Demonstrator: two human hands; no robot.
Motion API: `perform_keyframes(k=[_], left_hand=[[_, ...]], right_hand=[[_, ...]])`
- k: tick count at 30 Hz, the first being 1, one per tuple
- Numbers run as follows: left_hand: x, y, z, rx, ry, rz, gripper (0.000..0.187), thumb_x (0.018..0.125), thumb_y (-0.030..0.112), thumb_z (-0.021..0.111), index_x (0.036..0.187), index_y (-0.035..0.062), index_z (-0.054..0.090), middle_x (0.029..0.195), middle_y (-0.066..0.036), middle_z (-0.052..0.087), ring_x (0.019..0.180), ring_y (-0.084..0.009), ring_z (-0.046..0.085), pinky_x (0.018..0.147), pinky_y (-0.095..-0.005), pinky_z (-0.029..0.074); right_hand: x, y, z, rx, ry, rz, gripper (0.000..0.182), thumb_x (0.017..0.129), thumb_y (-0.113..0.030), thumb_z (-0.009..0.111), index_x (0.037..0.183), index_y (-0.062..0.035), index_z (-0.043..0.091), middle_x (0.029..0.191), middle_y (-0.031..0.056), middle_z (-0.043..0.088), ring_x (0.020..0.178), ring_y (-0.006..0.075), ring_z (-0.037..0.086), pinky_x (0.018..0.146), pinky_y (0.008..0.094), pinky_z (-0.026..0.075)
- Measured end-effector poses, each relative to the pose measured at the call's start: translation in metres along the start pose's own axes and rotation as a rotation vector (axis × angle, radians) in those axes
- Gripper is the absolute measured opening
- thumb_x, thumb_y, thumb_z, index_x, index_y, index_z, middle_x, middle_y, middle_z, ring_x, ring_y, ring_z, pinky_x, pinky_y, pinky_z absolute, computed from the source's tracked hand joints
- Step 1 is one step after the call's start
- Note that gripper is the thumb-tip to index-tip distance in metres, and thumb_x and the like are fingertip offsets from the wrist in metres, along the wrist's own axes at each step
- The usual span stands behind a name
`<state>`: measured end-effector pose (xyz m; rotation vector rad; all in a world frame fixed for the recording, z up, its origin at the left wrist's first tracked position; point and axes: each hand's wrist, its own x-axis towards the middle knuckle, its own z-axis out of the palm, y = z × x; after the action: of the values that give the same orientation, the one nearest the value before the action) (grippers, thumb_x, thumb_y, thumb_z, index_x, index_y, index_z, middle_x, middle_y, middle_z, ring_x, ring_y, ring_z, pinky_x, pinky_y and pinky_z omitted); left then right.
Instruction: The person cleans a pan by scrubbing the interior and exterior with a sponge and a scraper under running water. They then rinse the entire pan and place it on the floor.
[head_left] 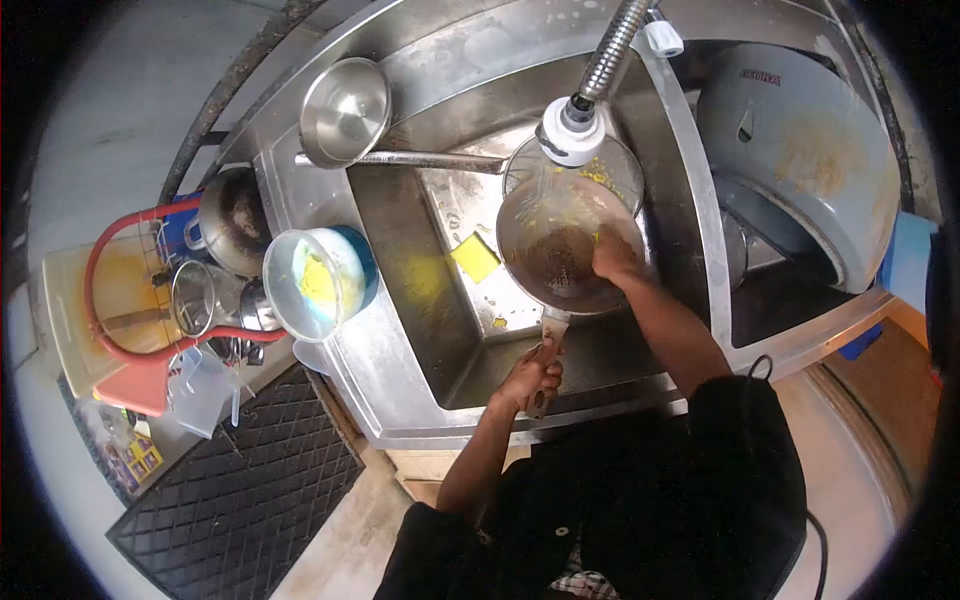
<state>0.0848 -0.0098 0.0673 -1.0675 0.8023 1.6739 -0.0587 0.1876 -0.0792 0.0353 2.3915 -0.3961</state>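
A frying pan (545, 265) with a stained, wet inside is tilted over the sink (410, 330), under the white spray head (572, 135) with water falling from it. My left hand (535, 375) is wrapped round the pan's handle, near the sink's front edge. Inside the pan, my right hand (615, 255) presses against the right part of its surface with fingers curled. What it holds, if anything, is hidden; a bit of yellow shows by the fingers. Behind the pan lies a round strainer (520, 180) with yellow scraps. A yellow square pad (474, 258) rests on the sink floor.
A metal bowl (345, 112) sits on the left rim, above a clear tub (315, 283) with yellow and blue contents. A red-rimmed rack (95, 300) of pots stands further left. A large grey container (800, 160) fills the right basin.
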Motion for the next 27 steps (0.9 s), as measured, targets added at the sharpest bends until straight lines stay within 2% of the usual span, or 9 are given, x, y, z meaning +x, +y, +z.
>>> perform_keyframes(k=[2, 5, 9, 12, 15, 17, 20, 24, 27], left_hand=[[-0.004, 0.008, 0.011, 0.084, 0.023, -0.025, 0.046, 0.092, 0.057, 0.046, 0.106, 0.0125, 0.046, 0.062, 0.006, 0.033, 0.05, -0.006, 0.031, 0.044, -0.0229, 0.028], [-0.008, 0.016, 0.018, 0.199, 0.063, -0.037, 0.047, 0.092, 0.058, 0.044, 0.103, 0.0122, 0.044, 0.061, 0.006, 0.034, 0.049, -0.0064, 0.031, 0.044, -0.0234, 0.029], [0.007, 0.007, -0.005, 0.177, 0.013, -0.033, 0.043, 0.093, 0.056, 0.046, 0.104, 0.0142, 0.042, 0.061, 0.004, 0.034, 0.047, -0.0063, 0.034, 0.043, -0.0256, 0.034], [0.007, 0.012, -0.007, 0.166, -0.055, -0.028, 0.044, 0.093, 0.056, 0.045, 0.104, 0.0138, 0.041, 0.06, 0.004, 0.035, 0.047, -0.0062, 0.034, 0.042, -0.0255, 0.034], [-0.004, 0.024, 0.006, 0.262, -0.005, -0.057, 0.045, 0.093, 0.055, 0.044, 0.102, 0.0116, 0.04, 0.059, 0.004, 0.035, 0.046, -0.006, 0.034, 0.042, -0.0249, 0.033], [0.003, 0.019, 0.002, 0.249, -0.009, -0.031, 0.046, 0.094, 0.056, 0.043, 0.103, 0.011, 0.04, 0.059, 0.004, 0.035, 0.045, -0.0062, 0.034, 0.041, -0.0247, 0.033], [0.006, 0.017, -0.001, 0.245, -0.003, -0.03, 0.046, 0.094, 0.055, 0.042, 0.102, 0.0106, 0.04, 0.058, 0.003, 0.036, 0.045, -0.0065, 0.035, 0.04, -0.0248, 0.033], [0.007, 0.015, -0.002, 0.25, -0.018, -0.043, 0.045, 0.095, 0.056, 0.04, 0.102, 0.0113, 0.039, 0.057, 0.003, 0.037, 0.044, -0.0071, 0.038, 0.038, -0.0255, 0.035], [0.005, 0.021, 0.005, 0.274, 0.017, -0.082, 0.044, 0.095, 0.055, 0.038, 0.102, 0.0115, 0.039, 0.056, 0.003, 0.037, 0.043, -0.0075, 0.038, 0.037, -0.0259, 0.034]], right_hand=[[0.032, -0.004, 0.023, -0.216, -0.016, -0.102, 0.04, 0.082, -0.018, 0.053, 0.12, -0.0046, 0.054, 0.109, 0.0196, 0.061, 0.108, 0.0317, 0.056, 0.093, 0.043, 0.043], [0.061, -0.036, 0.077, 0.189, 0.3, 0.069, 0.032, 0.084, -0.019, 0.049, 0.109, -0.0024, 0.059, 0.11, 0.019, 0.06, 0.105, 0.0361, 0.056, 0.093, 0.0442, 0.043], [0.078, -0.028, 0.07, 0.456, 0.065, -0.016, 0.03, 0.083, -0.024, 0.051, 0.102, -0.003, 0.061, 0.1, 0.0176, 0.062, 0.1, 0.035, 0.058, 0.085, 0.0454, 0.046], [0.095, -0.006, 0.103, -0.153, 0.022, -0.182, 0.027, 0.084, -0.026, 0.052, 0.101, -0.0064, 0.06, 0.096, 0.0197, 0.062, 0.091, 0.0381, 0.06, 0.078, 0.0471, 0.048], [0.068, -0.013, 0.081, 0.113, 0.138, 0.067, 0.016, 0.08, -0.012, 0.059, 0.093, -0.0023, 0.061, 0.089, 0.0194, 0.061, 0.085, 0.0331, 0.06, 0.076, 0.0402, 0.048], [0.057, -0.013, 0.077, 0.414, 0.265, -0.133, 0.023, 0.083, -0.021, 0.055, 0.095, -0.0023, 0.06, 0.091, 0.0193, 0.061, 0.085, 0.0414, 0.058, 0.076, 0.0491, 0.047], [0.041, -0.008, 0.061, 0.589, 0.186, -0.301, 0.021, 0.082, -0.019, 0.055, 0.088, 0.0002, 0.062, 0.086, 0.0163, 0.062, 0.084, 0.0399, 0.059, 0.075, 0.05, 0.047], [0.084, 0.004, 0.106, -0.142, 0.336, -0.306, 0.025, 0.085, -0.022, 0.058, 0.075, 0.001, 0.058, 0.077, 0.0163, 0.063, 0.077, 0.0378, 0.06, 0.072, 0.0445, 0.048], [0.069, -0.021, 0.112, 0.252, 0.346, -0.369, 0.024, 0.086, -0.022, 0.058, 0.076, 0.0002, 0.058, 0.078, 0.0167, 0.063, 0.077, 0.0374, 0.06, 0.07, 0.0428, 0.049]])
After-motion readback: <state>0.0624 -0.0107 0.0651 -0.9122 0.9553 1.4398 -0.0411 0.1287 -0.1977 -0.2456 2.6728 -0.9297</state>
